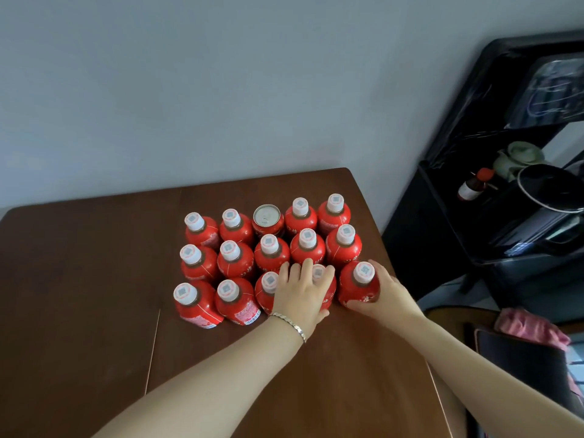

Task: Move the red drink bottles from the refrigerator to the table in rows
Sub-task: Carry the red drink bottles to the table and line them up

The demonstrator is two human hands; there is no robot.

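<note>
Left hand (300,295) grips one bottle (329,294); right hand (390,290), corner bottle (355,289).

Dim, soft light — edges warped

Home, by the look: I'm at a brown wooden table (94,279) against a plain grey wall (189,90). Black shelf unit (426,235) on my right holds a green teapot (518,156), a red-capped bottle (474,186), a black pot (551,188). Pink cloth (531,327) on a chair (512,361).

black shelf (410,248) | brown bottle (471,188), red cap | pink cloth (527,327)
</note>
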